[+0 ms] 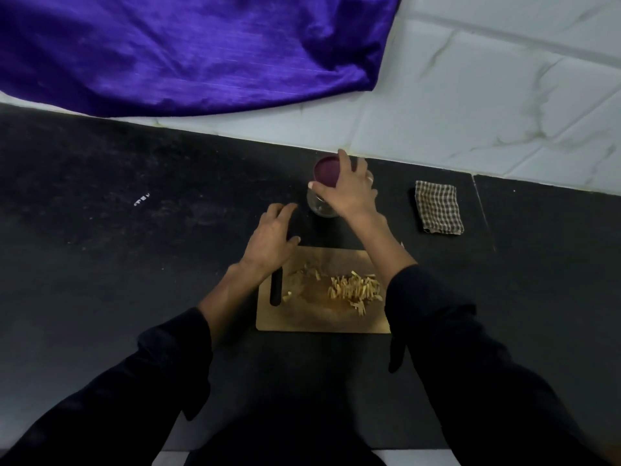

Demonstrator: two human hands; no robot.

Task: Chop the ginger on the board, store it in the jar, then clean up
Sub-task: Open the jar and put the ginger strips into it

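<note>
Chopped ginger (356,290) is sitting on the board (322,321) near the worktop's (134,264) front edge. Left hand (272,237) is hovering over the board's far left corner, fingers loose, no grip on anything. Right hand (349,193) is curling around the maroon lid (326,173) atop the jar (319,206), toward the back edge. Checked cloth (437,208) is lying off right.

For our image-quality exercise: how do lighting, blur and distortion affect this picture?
Head view: dim light, so the counter shows little detail; the tile lines bow from the wide lens; the right hand on the jar and the ginger look soft.
</note>
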